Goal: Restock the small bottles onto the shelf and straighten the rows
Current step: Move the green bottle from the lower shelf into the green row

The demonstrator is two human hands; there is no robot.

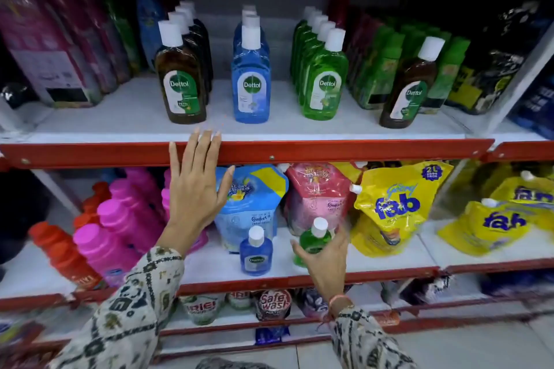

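Note:
A small green bottle [314,241] with a white cap stands on the middle shelf [215,263], and my right hand [322,260] is wrapped around its lower part. Left of it stands a small blue bottle [255,252], untouched. My left hand [196,186] is open, fingers spread, with its fingertips at the red front edge of the upper shelf [329,151]. On that upper shelf stand rows of large bottles: brown [180,81], blue [251,78] and green [325,81]. One more brown bottle [409,90] leans alone at the right.
Pink and red bottles [114,237] fill the middle shelf's left side. Blue and pink refill pouches [251,201] stand behind the small bottles, yellow pouches [395,207] to the right. Dark and green packs crowd the upper shelf's ends. Detergent packs sit on the lowest shelf.

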